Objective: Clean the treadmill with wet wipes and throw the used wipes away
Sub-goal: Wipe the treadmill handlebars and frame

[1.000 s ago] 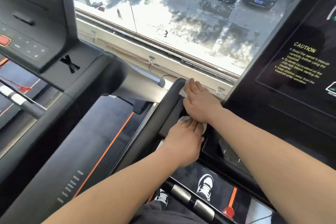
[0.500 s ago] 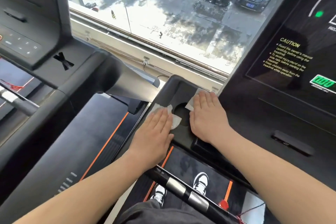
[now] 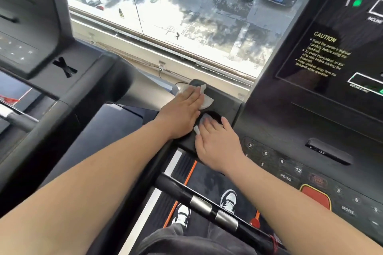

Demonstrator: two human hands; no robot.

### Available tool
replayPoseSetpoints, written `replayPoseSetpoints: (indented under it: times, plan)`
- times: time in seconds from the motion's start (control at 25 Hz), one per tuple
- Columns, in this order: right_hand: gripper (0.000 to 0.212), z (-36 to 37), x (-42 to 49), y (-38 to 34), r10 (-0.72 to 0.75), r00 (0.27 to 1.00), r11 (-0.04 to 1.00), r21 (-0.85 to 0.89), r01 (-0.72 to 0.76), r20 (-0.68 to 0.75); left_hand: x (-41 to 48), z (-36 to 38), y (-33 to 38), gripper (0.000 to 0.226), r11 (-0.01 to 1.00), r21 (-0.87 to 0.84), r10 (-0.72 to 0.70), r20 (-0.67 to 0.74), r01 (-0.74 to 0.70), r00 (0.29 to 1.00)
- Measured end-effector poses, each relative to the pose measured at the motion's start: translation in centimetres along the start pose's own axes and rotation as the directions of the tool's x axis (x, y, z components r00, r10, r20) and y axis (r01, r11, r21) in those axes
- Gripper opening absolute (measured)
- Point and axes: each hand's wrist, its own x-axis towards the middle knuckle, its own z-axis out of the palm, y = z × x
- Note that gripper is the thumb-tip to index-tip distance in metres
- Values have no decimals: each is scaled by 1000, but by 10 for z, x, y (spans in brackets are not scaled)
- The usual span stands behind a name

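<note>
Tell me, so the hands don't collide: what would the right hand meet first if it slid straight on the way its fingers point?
The right hand would likely meet the cup holder at its far rim, then the left hand and its wet wipe.

Both bare forearms are stretched forward. The left hand is laid flat, palm down, fingers straight and together; the right hand is laid flat just beside it, nearer the body.

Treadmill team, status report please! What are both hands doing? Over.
Left hand flat on a wipe, far end of side tray. Right hand flat on second wipe at the cup recess. Nothing blocking either hand.
</note>
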Motion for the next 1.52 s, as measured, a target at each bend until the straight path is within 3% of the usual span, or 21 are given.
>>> replayPoseSetpoints:
  times: [0.16,0.28,0.44,0.6,0.68,0.72,0.8,0.92,1.24,1.52]
  plan:
    - [73,2,9,-7,5,999,1000,16,-4,-38,-54,12,6,58,999,-42,18,-146,-24,989]
    - [62,-2,-4,-3,-59,995,998,-4,58,-79,-94,30,11,58,1000,13,-2,-212,5,977]
    - [47,-12,-28,4,-107,980,991,56,118,-170,-112,48,19,62,998,-31,-52,-117,49,992]
    - [40,-42,-20,23,100,921,963,268,5,-376,-80,33,24,67,996,8,-83,-63,84,995]
    - [48,-57,1,41,157,888,984,142,-105,-433,-57,23,26,69,996,2,-86,-46,86,995]
    - [52,-58,11,48,146,905,989,28,-147,-400,-45,19,26,68,995,-3,-95,-34,95,995]
    - [59,-50,26,50,138,972,979,-126,-163,-189,-20,10,25,64,995,1,-104,-3,104,995]
    - [73,-28,30,46,109,993,978,-184,-100,41,9,-1,22,63,995,5,-101,30,101,994]
    - [81,-32,46,42,176,977,969,-194,-150,123,45,-15,22,63,989,-60,-134,79,139,988]
    - [88,3,-35,-16,73,997,997,-17,-73,20,-45,16,25,66,976,-73,-203,51,206,978]
